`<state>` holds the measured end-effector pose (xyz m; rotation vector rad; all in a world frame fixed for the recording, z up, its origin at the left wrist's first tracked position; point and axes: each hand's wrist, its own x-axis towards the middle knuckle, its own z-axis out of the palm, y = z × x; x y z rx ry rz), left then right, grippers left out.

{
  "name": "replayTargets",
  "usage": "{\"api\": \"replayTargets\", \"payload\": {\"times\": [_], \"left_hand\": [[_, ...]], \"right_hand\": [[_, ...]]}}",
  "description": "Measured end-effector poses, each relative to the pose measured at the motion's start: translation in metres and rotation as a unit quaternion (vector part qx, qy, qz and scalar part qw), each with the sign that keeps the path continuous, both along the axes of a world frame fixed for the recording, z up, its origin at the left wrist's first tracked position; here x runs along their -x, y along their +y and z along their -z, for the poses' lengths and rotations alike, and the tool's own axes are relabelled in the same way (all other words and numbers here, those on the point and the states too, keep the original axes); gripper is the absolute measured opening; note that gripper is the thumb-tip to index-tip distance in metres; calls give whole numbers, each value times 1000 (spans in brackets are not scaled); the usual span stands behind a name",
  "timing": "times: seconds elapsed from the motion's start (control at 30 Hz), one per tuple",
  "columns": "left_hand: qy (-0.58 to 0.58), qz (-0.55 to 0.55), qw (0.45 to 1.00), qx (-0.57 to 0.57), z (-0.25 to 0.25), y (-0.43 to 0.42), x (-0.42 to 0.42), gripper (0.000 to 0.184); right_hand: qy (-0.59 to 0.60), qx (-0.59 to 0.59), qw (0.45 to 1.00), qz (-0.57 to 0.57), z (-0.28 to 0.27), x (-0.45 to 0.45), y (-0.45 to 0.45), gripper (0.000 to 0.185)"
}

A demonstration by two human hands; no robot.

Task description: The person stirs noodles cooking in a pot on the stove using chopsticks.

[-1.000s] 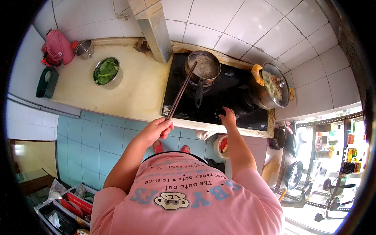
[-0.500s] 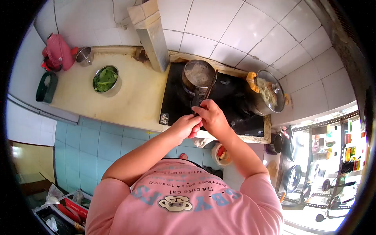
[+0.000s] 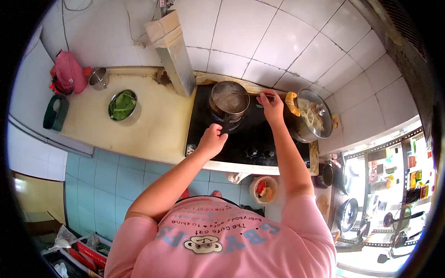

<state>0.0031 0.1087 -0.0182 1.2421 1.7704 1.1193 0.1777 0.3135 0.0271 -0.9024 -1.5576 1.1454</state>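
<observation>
A small saucepan (image 3: 230, 110) with cloudy liquid in it sits on the left burner of the black stove (image 3: 264, 134). Its dark handle (image 3: 225, 124) points toward me, and my left hand (image 3: 213, 140) is closed around the near end. My right hand (image 3: 272, 107), to the right of the pan, pinches a pair of chopsticks (image 3: 252, 94). Their far ends reach over the rim into the liquid. Right of that hand stands a larger pot with a glass lid (image 3: 316, 111) and pale food showing through. An orange cloth (image 3: 291, 104) covers its side handle.
On the left counter (image 3: 162, 125) stands a metal bowl of green leaves (image 3: 123, 105), with a metal cup (image 3: 98, 78) and a green container (image 3: 55, 113) farther left. A metal duct (image 3: 176, 60) rises behind the counter. Below the stove front is a bin (image 3: 263, 190).
My hands, together at the saucepan handle before, have moved apart. The right went up and right with the chopsticks, which now lie nearly level across the rim. My left hand stays at the handle.
</observation>
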Motion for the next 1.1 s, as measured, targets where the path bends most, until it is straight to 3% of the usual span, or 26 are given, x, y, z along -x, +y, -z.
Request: {"api": "replayTargets", "payload": {"times": [0.07, 0.13, 0.2, 0.27, 0.33, 0.47, 0.67, 0.87, 1.1], "left_hand": [[-41, 0, 998, 46, 28, 6, -5, 55], [-54, 14, 992, 115, 49, 13, -8, 65], [-54, 10, 988, 145, 50, 13, -13, 68], [-55, 5, 983, 175, 35, 14, -15, 72], [-274, 10, 934, 229, 21, 11, -16, 72], [-298, 26, 930, 215, 25, 13, -16, 54], [-289, 42, 932, 216, 10, 11, -15, 44], [-261, 59, 939, 217, 7, 9, -13, 42], [-252, 44, 947, 194, 12, 10, -13, 34]], "right_hand": [[19, 1, 1000, -4, 3, 13, 17, 20], [-102, -12, 994, 37, 6, 26, 27, 20], [-135, -45, 990, 23, 23, 31, 46, 19], [-247, -128, 960, 29, 26, 37, 49, 20], [-269, -130, 954, 13, 25, 32, 53, 22], [-313, -100, 944, -22, 23, 6, 59, 21], [-328, 11, 940, -90, -13, -12, 43, 18], [-152, 175, 963, -140, -7, 4, 30, 22], [-30, 127, 991, -41, -30, 11, 38, 16]]}}
